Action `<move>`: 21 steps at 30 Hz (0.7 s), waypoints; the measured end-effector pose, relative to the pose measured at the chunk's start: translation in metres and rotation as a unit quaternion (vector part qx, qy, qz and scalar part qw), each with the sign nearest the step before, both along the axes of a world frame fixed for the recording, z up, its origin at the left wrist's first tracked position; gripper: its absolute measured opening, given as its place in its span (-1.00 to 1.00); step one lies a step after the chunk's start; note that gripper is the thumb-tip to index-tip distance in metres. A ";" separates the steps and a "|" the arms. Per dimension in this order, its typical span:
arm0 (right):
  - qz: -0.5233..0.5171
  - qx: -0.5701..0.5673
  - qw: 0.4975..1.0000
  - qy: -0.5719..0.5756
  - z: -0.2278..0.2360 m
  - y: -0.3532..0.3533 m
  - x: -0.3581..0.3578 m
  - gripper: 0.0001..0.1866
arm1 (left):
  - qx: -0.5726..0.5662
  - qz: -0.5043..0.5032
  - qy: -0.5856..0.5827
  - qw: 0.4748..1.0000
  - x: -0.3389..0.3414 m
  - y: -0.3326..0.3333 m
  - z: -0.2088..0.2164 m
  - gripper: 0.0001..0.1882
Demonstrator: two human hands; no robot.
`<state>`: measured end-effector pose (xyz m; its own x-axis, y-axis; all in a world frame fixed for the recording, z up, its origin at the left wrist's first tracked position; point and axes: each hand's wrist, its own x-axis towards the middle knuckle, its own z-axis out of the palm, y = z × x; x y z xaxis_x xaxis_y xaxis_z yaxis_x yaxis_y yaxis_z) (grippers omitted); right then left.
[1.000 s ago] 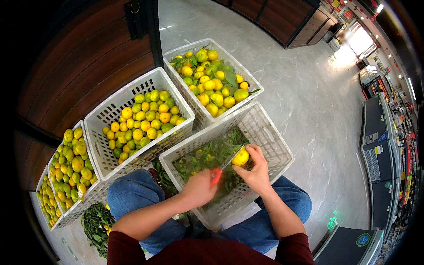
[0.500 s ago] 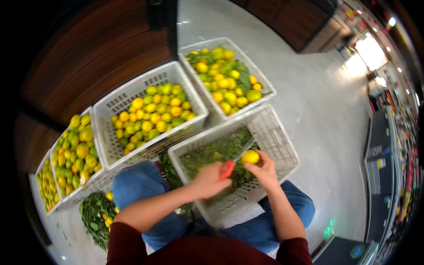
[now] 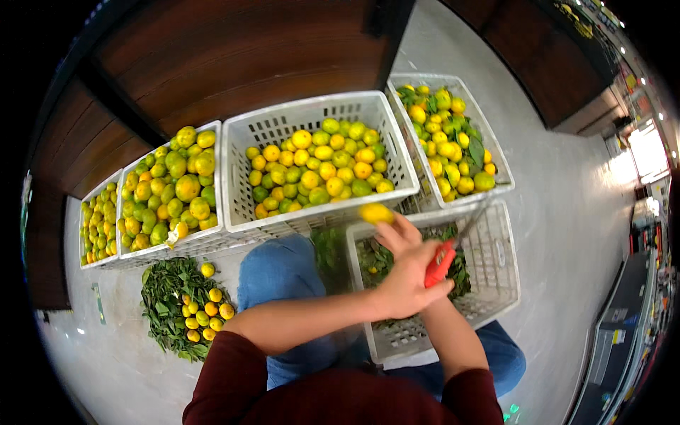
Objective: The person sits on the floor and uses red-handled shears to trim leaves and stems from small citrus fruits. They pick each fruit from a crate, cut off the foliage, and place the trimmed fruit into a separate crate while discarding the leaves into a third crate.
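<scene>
My left hand is closed around red-handled scissors, whose blurred metal blades point away to the far right. It crosses over my right wrist. Beneath it my right hand reaches to the far left with fingers stretched out. A yellow citrus fruit, smeared by motion, is just beyond those fingertips, by the near right corner of the middle crate; the fingers do not wrap round it. Below my hands, a white crate between my knees holds green leaves.
Crates of green and yellow citrus stand in a row: a right one, the middle one, and two at left, the nearer fruit heap piled high. A leaf pile with several loose fruits lies left of my knee. Brown panelling rises behind.
My right hand has swung left and away from over the leaf crate, the fruit now beyond its fingertips. My left hand with the scissors has crossed right over my right wrist. The view has turned left.
</scene>
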<state>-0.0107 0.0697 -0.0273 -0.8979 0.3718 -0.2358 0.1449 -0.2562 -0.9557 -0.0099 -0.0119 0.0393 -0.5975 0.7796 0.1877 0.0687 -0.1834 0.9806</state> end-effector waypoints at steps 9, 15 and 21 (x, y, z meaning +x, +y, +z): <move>0.180 0.010 0.965 -0.193 -0.089 0.067 0.058 -0.89 | -0.022 0.003 -0.251 0.968 -0.030 -0.023 0.026 -0.57; 0.222 0.346 0.885 -0.220 -0.315 0.055 0.158 -0.83 | -0.081 -0.016 -0.299 0.951 -0.029 -0.010 0.024 -0.56; 0.357 0.396 0.695 -0.483 -0.227 0.006 0.127 -0.72 | -0.104 0.024 -0.334 0.937 -0.032 -0.010 0.013 -0.56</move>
<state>0.1159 0.0759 -0.2539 -0.4856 0.2692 -0.8317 0.6362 0.7613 -0.1251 -0.0418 -0.0223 0.0520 -0.5634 0.7265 -0.3934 -0.5687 0.0044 0.8226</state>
